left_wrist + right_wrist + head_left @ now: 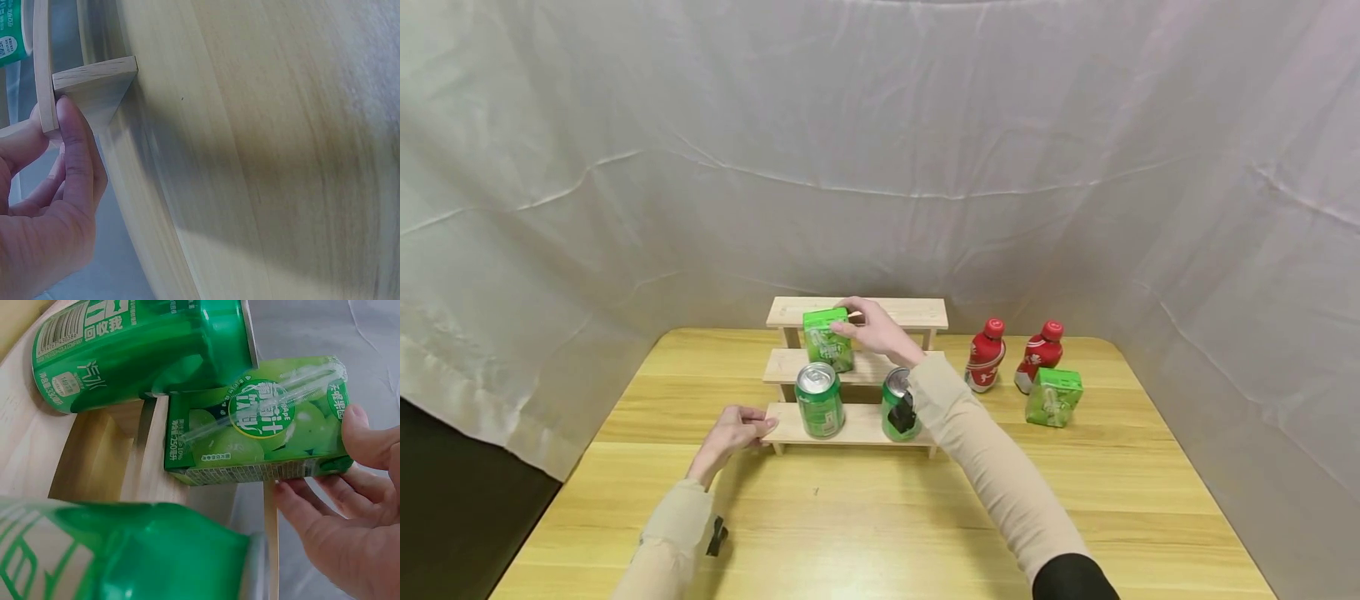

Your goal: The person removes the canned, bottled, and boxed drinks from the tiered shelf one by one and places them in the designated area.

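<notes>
We see a staged recording set rather than a lived-in room. A creased white sheet hangs on all sides and hides whatever lies behind it, so we find no walls, windows or furnishings. At the lower left the sheet ends and only darkness shows. In the middle stands one light wooden table, and on it a small stepped rack with green cans and a green juice box, like a mock shop shelf. Beside it we see two red bottles and a second juice box, laid out as props.
</notes>
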A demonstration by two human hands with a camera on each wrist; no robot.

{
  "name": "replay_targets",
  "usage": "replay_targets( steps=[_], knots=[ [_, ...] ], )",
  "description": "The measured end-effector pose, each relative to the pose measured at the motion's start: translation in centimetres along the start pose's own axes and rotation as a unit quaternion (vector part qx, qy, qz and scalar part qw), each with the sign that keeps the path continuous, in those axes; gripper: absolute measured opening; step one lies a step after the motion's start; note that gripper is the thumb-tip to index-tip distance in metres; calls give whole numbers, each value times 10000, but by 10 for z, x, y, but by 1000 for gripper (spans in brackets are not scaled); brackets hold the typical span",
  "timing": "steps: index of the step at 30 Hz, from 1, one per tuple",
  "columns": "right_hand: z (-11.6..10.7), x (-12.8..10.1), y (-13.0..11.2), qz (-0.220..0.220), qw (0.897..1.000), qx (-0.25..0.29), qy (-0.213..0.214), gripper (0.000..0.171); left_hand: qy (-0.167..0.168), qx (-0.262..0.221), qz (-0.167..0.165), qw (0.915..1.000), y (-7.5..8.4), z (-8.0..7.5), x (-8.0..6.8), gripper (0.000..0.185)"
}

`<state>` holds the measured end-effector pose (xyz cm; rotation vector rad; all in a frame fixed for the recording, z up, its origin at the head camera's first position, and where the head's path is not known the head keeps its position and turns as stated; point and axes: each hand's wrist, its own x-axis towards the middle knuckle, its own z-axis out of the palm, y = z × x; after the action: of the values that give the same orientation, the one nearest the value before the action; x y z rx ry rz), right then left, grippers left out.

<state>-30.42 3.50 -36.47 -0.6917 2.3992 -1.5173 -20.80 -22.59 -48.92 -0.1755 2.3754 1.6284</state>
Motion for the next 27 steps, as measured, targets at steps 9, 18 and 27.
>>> replay_targets(
  steps=[9, 18, 27],
  knots=[
    [3, -5, 0, -194, 9982, -452, 338, 31, -8, 6, 17, 10000, 1, 0, 0, 46],
    [-10, -21, 2, -315, 9941, -633, 823, 35, -48, -185, 105, 9998, 0, 2, 0, 43],
    [-30, -50, 3, -933, 9834, -565, 1449, 31, -58, -141, 80, 9999, -1, 1, -1, 44]
  ],
)
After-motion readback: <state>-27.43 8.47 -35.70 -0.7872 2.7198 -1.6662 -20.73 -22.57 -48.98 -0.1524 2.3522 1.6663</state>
